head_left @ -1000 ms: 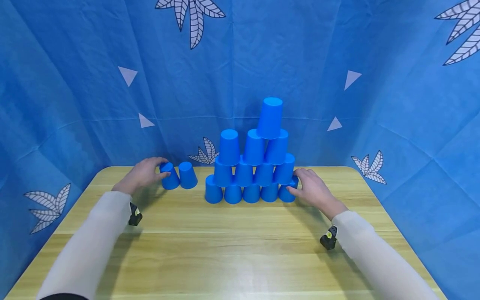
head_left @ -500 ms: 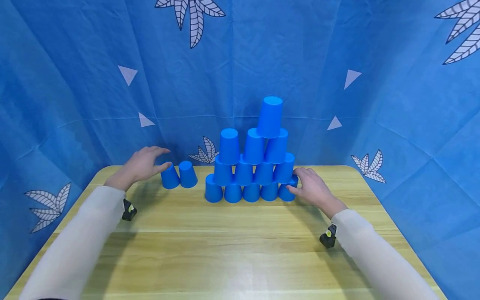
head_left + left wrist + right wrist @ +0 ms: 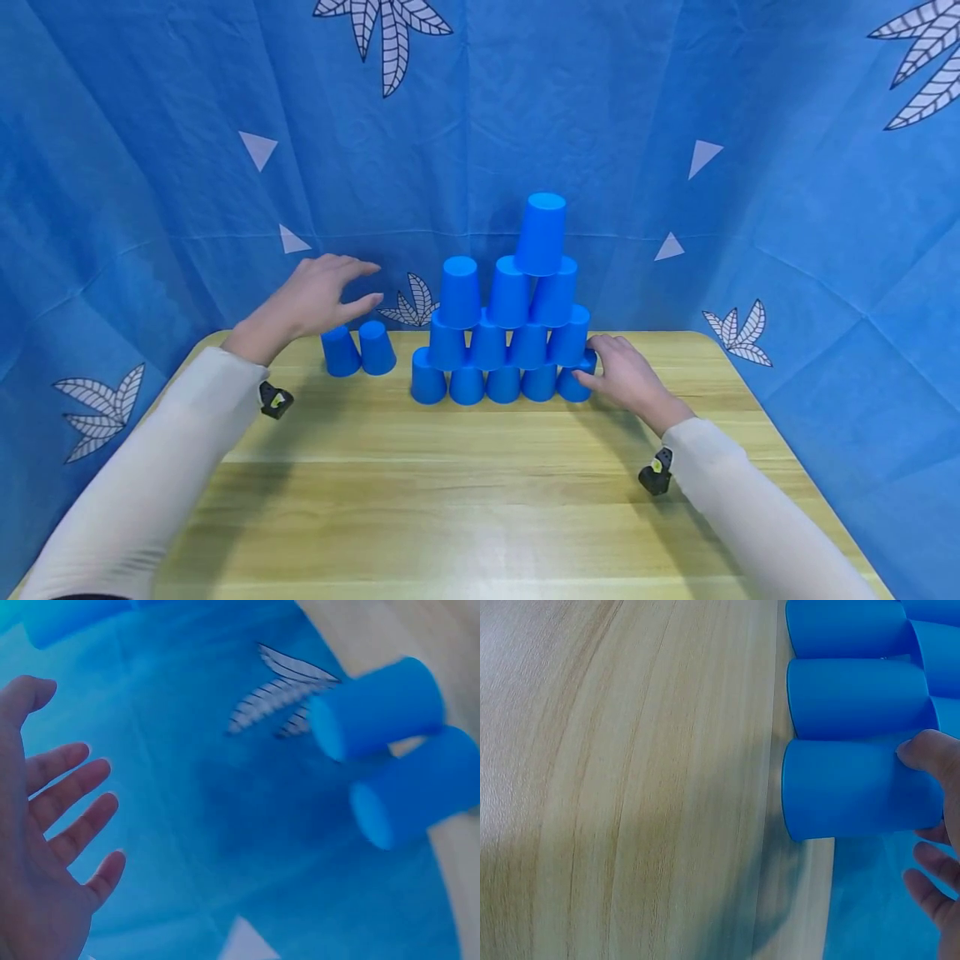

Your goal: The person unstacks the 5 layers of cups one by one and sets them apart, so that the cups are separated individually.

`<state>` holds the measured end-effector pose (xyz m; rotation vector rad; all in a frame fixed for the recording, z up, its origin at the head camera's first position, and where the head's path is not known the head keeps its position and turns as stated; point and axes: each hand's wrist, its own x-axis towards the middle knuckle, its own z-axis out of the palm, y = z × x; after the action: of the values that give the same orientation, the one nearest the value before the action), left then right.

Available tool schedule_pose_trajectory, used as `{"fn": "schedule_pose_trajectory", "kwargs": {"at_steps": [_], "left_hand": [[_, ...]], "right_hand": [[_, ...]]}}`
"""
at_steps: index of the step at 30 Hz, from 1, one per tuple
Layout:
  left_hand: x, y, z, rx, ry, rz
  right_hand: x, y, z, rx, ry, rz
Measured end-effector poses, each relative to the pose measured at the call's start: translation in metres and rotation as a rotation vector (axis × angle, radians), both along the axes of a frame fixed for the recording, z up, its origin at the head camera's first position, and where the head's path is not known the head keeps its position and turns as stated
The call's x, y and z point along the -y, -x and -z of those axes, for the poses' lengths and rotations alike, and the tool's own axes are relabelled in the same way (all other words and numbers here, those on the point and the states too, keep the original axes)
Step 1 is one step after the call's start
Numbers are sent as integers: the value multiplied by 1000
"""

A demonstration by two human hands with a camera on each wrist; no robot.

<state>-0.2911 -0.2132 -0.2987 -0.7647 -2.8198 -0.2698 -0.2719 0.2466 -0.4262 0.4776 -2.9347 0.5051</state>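
Observation:
In the head view my left hand hovers with fingers spread, holding nothing. Below it, two upside-down blue plastic cups stand side by side on the table. The left wrist view shows this bare palm apart from the cups. My right hand holds the rightmost bottom cup of a stacked pyramid, its thumb on the near side. The pyramid has two long lower rows, a third row of three cups, and one top cup on the right-hand pair.
The light wooden table extends in front of the pyramid. A blue curtain with white leaf and triangle prints hangs close behind and along both sides. Each wrist carries a small black camera.
My left hand has let go of the left loose cup, then risen and moved right above the pair. My right hand stays at the corner cup, and the pyramid looks the same.

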Motion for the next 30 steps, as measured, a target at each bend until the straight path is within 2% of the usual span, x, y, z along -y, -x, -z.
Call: {"fn": "schedule_pose_trajectory", "kwargs": {"at_steps": [5, 12, 22, 30], "left_hand": [[-26, -7, -23, -28, -24, 21], [-62, -14, -48, -88, -11, 77], [-104, -14, -75, -121, -4, 115], [-133, -12, -91, -165, 6, 143]], "right_hand": [[0, 0, 0, -1, 4, 3], [0, 0, 2, -2, 6, -3], [0, 0, 1, -8, 8, 3], [-1, -1, 2, -4, 12, -1]]}}
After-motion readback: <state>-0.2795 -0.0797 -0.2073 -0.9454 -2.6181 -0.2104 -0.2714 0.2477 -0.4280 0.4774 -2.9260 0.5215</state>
